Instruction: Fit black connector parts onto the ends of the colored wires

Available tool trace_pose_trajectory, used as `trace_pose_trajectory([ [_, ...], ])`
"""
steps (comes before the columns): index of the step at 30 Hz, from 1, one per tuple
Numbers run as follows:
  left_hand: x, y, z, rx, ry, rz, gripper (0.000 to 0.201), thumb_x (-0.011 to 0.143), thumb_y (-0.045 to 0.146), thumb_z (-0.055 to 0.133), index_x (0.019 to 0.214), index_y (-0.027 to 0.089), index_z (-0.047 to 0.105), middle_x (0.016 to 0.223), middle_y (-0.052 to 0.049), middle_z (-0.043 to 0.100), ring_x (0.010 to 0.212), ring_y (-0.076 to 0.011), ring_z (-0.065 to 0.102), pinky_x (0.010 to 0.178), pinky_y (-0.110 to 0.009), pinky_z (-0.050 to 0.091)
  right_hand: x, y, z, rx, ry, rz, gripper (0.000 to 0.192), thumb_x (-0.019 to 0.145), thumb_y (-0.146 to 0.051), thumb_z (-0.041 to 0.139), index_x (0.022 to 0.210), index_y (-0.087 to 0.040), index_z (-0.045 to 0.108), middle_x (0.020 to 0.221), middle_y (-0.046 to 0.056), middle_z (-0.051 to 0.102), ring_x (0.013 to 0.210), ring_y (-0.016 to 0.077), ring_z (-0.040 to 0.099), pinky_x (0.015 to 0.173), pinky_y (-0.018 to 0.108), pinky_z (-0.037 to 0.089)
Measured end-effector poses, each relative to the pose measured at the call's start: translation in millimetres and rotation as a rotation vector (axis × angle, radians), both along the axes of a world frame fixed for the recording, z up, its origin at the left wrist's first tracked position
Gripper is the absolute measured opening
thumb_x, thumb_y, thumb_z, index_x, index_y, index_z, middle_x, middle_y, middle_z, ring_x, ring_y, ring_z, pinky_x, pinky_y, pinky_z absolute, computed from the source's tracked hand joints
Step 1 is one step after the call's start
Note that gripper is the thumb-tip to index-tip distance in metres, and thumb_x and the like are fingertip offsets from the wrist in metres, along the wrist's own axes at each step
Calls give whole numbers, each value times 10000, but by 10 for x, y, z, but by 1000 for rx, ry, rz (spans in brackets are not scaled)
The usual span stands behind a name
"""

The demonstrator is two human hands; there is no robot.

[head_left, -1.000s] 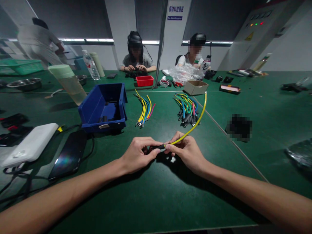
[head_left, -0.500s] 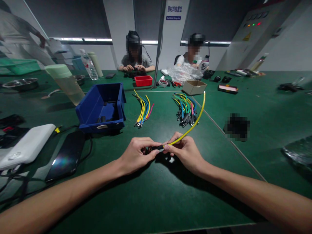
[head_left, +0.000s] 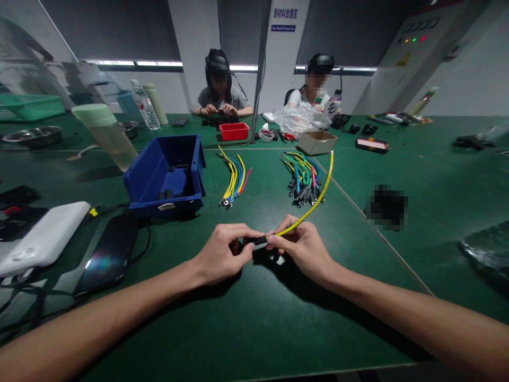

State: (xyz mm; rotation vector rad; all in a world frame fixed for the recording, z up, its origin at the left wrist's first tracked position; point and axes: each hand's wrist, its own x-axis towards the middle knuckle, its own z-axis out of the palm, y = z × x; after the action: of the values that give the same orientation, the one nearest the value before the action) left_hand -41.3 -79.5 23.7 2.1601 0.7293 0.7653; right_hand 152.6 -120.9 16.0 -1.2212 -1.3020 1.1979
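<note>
One yellow wire [head_left: 314, 199] in work near table [head_left: 254, 318] front edge | left hand [head_left: 221, 253] pinches black sleeve [head_left: 259, 240], right hand [head_left: 303, 248] grips wire | sleeved bundle [head_left: 304, 180] done, bare bundle [head_left: 234, 180] apparently left, mid-table.

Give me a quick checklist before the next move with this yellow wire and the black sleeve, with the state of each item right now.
1. Left hand grips the black sleeve: ok, fingertips pinch its end.
2. Right hand holds the yellow wire: ok, pinched right beside the sleeve.
3. Wire's free end clear of the table: ok, it arcs up over the pile of sleeved wires.
4. Sleeve fully seated on the wire's end: cannot tell, fingers hide the joint.
5. Terminal on the wire's end: cannot tell, hidden in the left hand.
6. Blue bin unobstructed: ok, it sits open behind the left hand.
</note>
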Motion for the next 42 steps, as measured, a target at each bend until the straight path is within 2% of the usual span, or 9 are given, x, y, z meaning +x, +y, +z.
trace_pose_trajectory([
  [8,16,5,-17,-10,19,41,263,769,107,537,967,155,703,745,-23,646,568,-84,483,534,-204,370,15,6,-40,35,-27,6,268,687,-374,742,722,-176,565,706,37,679,583,138,620,522,253,472],
  [20,19,35,-49,-116,20,13,210,790,151,558,941,130,703,678,-13,627,539,-72,463,482,-178,338,6,-9,-61,47,-34,35,249,736,-357,705,771,-181,532,718,26,663,613,140,635,532,238,468],
  [26,61,4,-28,-147,-1,15,172,782,153,555,886,125,689,663,2,608,529,-62,434,478,-174,316,-51,-57,-28,34,92,-58,416,755,-341,683,998,-245,359,675,-50,628,561,136,627,518,239,462],
  [30,92,-7,-12,-197,-5,12,155,774,169,548,841,118,677,657,2,605,538,-68,442,483,-174,321,-67,-60,-8,44,33,-81,461,770,-334,664,1099,-239,354,616,-70,588,530,131,607,505,234,445],
  [37,186,-1,-66,-321,-51,53,148,753,160,535,781,125,676,728,-27,662,650,-114,549,590,-208,409,-47,-26,-36,63,-67,-56,498,802,-345,613,1202,-229,342,713,-31,606,578,147,628,508,255,470],
  [42,209,-51,-112,-300,-55,94,114,770,177,545,767,135,651,715,-13,656,652,-121,562,613,-220,417,-28,-24,-38,96,-130,-33,675,746,-330,683,1296,-221,306,803,12,649,614,145,626,549,272,490],
])
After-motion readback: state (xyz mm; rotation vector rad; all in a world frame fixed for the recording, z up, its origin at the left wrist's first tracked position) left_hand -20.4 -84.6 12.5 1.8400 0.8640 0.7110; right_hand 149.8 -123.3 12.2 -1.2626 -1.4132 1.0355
